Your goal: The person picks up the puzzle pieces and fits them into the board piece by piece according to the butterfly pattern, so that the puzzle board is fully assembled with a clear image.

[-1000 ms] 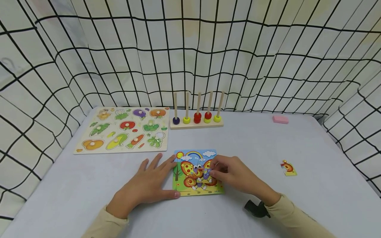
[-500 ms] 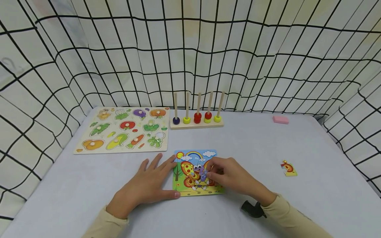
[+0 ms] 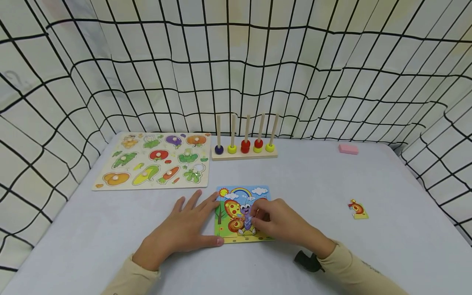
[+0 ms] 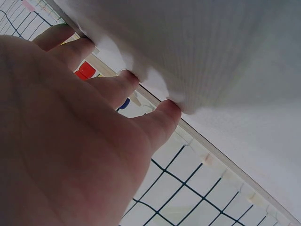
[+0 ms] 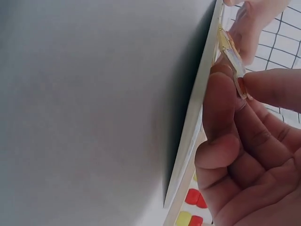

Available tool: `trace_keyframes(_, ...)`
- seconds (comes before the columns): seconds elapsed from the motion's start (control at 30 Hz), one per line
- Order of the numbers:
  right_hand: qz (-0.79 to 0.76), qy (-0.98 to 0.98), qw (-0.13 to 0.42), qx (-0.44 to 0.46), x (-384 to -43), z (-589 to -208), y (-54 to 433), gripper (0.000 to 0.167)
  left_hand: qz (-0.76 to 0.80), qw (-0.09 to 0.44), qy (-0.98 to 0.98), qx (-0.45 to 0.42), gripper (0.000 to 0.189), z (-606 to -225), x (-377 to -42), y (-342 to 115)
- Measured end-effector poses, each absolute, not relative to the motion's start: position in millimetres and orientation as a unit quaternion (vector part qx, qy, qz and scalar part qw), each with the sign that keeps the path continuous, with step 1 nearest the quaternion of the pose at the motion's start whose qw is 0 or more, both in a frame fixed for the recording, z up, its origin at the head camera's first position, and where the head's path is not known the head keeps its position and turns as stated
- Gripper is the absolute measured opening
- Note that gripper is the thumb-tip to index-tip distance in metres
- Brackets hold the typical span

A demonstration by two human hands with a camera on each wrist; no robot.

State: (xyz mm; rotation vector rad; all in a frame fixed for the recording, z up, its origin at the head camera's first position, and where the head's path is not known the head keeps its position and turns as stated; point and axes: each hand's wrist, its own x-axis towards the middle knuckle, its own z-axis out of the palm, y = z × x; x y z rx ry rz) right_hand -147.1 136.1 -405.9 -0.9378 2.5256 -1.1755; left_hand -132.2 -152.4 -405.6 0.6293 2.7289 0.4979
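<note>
A square butterfly jigsaw puzzle (image 3: 226,239), with a sun, rainbow and tree, lies on the white table before me. My left hand (image 3: 186,227) rests beside it, fingers spread, thumb and fingertips touching its left edge. Over the puzzle's right part, my right hand (image 3: 284,221) pinches a puzzle piece (image 5: 230,52) between thumb and fingers. That piece shows part of the purple butterfly body and stands tilted over the board in the right wrist view. The fingers hide the picture's right wing. Off to the right lies a loose puzzle piece (image 3: 357,209) with an orange swirl.
A vegetable peg puzzle board (image 3: 125,187) lies at the back left. Next to it stands a wooden bead stand (image 3: 244,156) with several upright pegs. At the back right is a pink block (image 3: 348,149). Black netting surrounds the table's far sides.
My right hand has moved left and slightly down across the puzzle, carrying the pinched piece over the butterfly's body. The left hand has stayed in place.
</note>
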Motion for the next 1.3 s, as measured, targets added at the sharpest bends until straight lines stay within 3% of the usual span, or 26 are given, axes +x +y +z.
trace_keyframes(0.6, -0.344, 0.889, 0.110, -0.281, -144.2, -404.8, 126.5, 0.010, 0.172, 0.146, 0.949, 0.222, 0.100, -406.4, -132.0, -152.3)
trace_keyframes(1.0, -0.306, 0.924, 0.108, -0.202, -134.5, -403.3, 110.7, 0.016, 0.171, 0.147, 0.949, 0.221, 0.100, -405.7, -132.6, -151.9)
trace_keyframes(1.3, -0.295, 0.927, 0.100, -0.211, -131.6, -403.3, 109.6, 0.018, 0.171, 0.141, 0.949, 0.225, 0.099, -406.8, -132.2, -152.4)
